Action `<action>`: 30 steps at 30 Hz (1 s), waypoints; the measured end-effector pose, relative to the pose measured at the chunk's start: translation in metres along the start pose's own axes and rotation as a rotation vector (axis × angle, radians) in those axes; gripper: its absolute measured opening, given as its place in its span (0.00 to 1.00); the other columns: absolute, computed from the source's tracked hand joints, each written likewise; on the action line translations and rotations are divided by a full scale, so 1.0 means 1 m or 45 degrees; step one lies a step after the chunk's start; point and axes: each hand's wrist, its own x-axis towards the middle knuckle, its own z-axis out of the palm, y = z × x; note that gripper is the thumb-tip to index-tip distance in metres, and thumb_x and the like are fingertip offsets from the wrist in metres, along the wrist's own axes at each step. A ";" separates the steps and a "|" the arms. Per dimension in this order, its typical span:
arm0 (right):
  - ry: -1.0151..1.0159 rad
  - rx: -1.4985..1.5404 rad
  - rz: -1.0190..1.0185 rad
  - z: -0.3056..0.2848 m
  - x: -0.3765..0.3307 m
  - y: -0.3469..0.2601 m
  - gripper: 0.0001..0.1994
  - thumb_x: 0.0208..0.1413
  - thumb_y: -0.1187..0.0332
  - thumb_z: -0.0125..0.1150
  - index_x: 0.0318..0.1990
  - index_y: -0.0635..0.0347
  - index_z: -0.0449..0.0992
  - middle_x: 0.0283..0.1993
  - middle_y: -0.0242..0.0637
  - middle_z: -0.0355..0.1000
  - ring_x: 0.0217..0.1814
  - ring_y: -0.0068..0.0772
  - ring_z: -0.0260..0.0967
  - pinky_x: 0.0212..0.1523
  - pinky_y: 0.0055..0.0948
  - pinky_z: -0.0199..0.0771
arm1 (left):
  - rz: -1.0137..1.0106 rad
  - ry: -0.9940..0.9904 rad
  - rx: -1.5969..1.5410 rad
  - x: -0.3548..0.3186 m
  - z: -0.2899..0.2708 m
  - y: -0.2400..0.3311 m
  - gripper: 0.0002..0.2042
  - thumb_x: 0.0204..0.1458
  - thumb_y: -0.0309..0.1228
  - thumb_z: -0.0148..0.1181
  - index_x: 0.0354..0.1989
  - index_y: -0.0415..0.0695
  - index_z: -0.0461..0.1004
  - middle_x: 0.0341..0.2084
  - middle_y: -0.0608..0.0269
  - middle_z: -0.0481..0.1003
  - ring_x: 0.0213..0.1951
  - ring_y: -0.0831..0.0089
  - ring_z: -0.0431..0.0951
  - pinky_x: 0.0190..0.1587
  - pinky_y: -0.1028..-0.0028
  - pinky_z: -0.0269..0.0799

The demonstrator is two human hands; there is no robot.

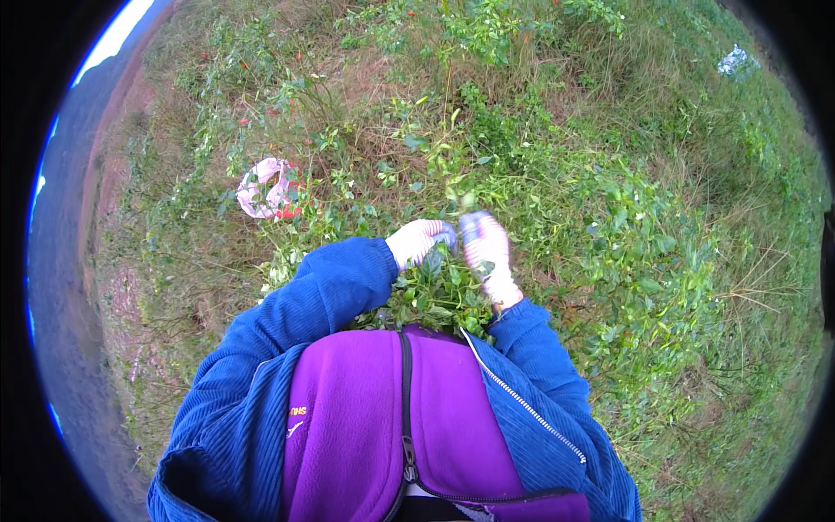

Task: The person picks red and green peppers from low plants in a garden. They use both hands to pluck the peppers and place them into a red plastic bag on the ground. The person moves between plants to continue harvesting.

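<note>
Both my hands wear pale striped gloves with blue-grey fingers. My left hand (421, 242) is closed at the top of a leafy green plant (439, 291), its fingers curled in among the leaves. What those fingers hold is hidden. Just to its right, my right hand (487, 246) is raised, with its fingertips pointing away from me and smeared by motion. A blurred pale green patch (467, 202) shows right beyond those fingertips, too unclear to name. The plant stands close against my body, under both hands.
An open pink-and-white bag (259, 189) with something red at its side sits in the growth to the left. Leafy plants (622, 217) and dry grass surround me, with small red fruits (244, 122) at the far left. A silvery-white object (735, 61) lies far right.
</note>
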 end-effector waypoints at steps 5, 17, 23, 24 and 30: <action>0.071 -0.718 0.496 -0.095 0.049 0.017 0.09 0.58 0.66 0.57 0.43 0.58 0.75 0.43 0.42 0.72 0.44 0.33 0.71 0.44 0.35 0.73 | -0.135 0.123 -0.299 -0.025 0.009 0.015 0.05 0.61 0.28 0.54 0.41 0.42 0.74 0.29 0.67 0.75 0.29 0.78 0.73 0.31 0.78 0.70; -0.672 -1.556 -0.331 -0.016 0.109 0.020 0.10 0.55 0.58 0.54 0.34 0.52 0.77 0.34 0.41 0.77 0.41 0.47 0.75 0.43 0.45 0.73 | -0.160 0.463 -0.703 -0.026 -0.001 -0.004 0.07 0.59 0.31 0.57 0.39 0.41 0.74 0.25 0.65 0.73 0.25 0.73 0.73 0.26 0.74 0.70; -0.538 0.608 1.035 0.004 0.108 -0.002 0.12 0.56 0.61 0.53 0.24 0.58 0.69 0.21 0.40 0.68 0.26 0.38 0.67 0.32 0.38 0.69 | -0.286 0.509 -0.925 -0.041 -0.004 -0.015 0.12 0.62 0.39 0.51 0.40 0.43 0.73 0.22 0.69 0.69 0.25 0.73 0.71 0.25 0.73 0.69; -0.441 1.220 0.871 0.001 0.109 -0.012 0.11 0.55 0.66 0.55 0.23 0.58 0.66 0.19 0.34 0.63 0.24 0.32 0.62 0.30 0.34 0.66 | -0.357 0.566 -0.874 -0.041 -0.005 -0.016 0.14 0.63 0.43 0.49 0.40 0.44 0.72 0.22 0.70 0.68 0.26 0.73 0.71 0.25 0.72 0.69; -0.525 1.395 0.622 0.013 0.093 -0.069 0.11 0.61 0.69 0.56 0.48 0.66 0.73 0.32 0.37 0.73 0.39 0.38 0.72 0.49 0.40 0.74 | -0.070 0.491 -0.962 -0.045 -0.012 -0.002 0.15 0.63 0.39 0.49 0.44 0.38 0.72 0.25 0.67 0.72 0.27 0.74 0.72 0.29 0.72 0.70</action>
